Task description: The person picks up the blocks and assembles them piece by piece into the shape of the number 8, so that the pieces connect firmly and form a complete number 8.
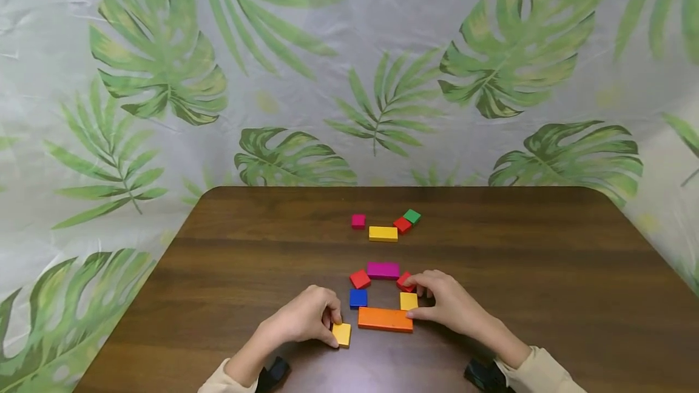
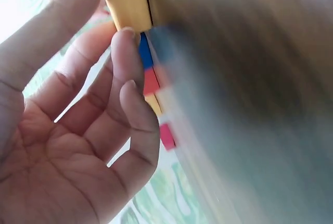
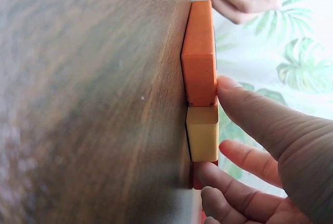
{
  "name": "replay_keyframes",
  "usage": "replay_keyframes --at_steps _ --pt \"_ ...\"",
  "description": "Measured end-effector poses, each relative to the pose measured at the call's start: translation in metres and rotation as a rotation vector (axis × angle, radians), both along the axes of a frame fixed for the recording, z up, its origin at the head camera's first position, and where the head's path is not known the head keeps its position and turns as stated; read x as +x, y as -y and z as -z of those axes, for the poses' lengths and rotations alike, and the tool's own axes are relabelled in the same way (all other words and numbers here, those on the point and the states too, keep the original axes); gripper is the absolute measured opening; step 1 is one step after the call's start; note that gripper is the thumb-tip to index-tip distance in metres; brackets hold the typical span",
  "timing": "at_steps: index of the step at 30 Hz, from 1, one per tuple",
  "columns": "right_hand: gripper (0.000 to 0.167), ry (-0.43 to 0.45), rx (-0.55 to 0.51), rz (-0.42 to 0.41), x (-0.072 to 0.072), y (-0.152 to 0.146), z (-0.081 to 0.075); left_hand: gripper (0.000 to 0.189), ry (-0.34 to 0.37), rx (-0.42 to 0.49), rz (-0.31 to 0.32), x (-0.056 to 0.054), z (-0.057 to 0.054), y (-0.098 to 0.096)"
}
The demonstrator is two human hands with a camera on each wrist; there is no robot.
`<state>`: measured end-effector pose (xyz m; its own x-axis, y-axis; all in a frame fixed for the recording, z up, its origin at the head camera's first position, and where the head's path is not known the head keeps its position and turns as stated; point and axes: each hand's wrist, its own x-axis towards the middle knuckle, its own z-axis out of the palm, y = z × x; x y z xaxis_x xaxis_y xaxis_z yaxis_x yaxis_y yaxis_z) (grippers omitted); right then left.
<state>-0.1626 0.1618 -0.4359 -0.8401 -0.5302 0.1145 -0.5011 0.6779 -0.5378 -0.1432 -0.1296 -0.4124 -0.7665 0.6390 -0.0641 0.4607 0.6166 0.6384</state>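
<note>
Pinching a yellow block point(image 1: 342, 335) on the desk point(image 1: 246, 253), the head view's left hand point(image 1: 307, 317) is beside the orange block point(image 1: 384, 319); the right hand point(image 1: 449, 302), spread, touches a red block point(image 1: 402, 282). Left wrist view: a blue block point(image 2: 145, 52) lies beyond. Right wrist view: the thumb point(image 3: 260, 114) meets the orange block.

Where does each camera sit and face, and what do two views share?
Head: on the head, facing forward and down at the table; left hand, right hand and cream sleeves show.
Left wrist: on that wrist, facing the pinched yellow block; left palm and fingers show.
Right wrist: on that wrist, facing the orange block; right thumb and fingers show, plus part of the left hand.
Shared: head and right wrist both show the orange block.
</note>
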Motion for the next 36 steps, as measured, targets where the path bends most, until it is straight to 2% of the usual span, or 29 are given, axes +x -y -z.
replay_keyframes --at_steps 8,16,29,36 --pt "0.041 0.006 0.014 -0.004 -0.001 -0.001 -0.001 0.023 -0.061 -0.048 -0.026 0.010 -0.004 -0.015" --pt "0.041 -0.003 0.009 0.004 -0.001 -0.002 -0.003 0.025 -0.062 -0.021 -0.028 0.008 -0.002 -0.018" --pt "0.042 0.016 0.016 0.007 0.000 -0.001 -0.002 0.026 -0.102 -0.058 -0.004 0.012 -0.002 -0.021" --pt "0.042 0.025 0.010 0.004 0.000 -0.001 -0.002 0.027 -0.094 -0.075 -0.005 0.012 -0.002 -0.021"
